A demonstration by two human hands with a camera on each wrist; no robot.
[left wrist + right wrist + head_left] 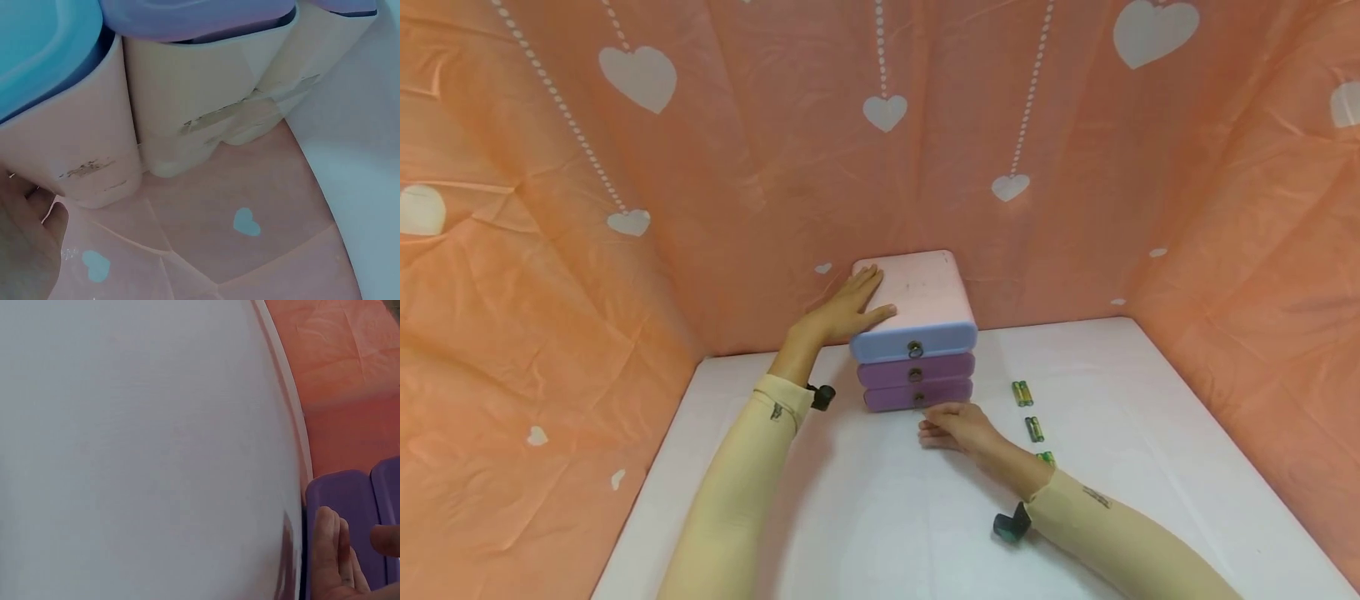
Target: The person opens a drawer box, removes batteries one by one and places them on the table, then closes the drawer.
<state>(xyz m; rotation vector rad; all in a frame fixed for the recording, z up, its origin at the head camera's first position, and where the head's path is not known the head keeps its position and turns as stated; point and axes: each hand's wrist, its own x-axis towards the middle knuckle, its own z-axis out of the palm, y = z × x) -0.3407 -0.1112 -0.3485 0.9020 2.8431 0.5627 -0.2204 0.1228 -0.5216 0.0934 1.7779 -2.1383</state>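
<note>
A small drawer unit with a pale pink top stands against the cloth backdrop. Its upper drawer is blue, and the two below, a middle drawer and a bottom drawer, are purple. Each front carries a round metal pull. My left hand rests flat on the top's left side, fingers spread. Low at the front, my right hand has its fingertips right by the bottom drawer's pull. Straight fingers and a separate thumb lie before the purple fronts in the right wrist view.
Right of the unit, green-and-gold batteries lie in pairs: a far pair, a middle pair and a near pair partly behind the right forearm. Orange cloth with white hearts encloses the white table at the back and sides.
</note>
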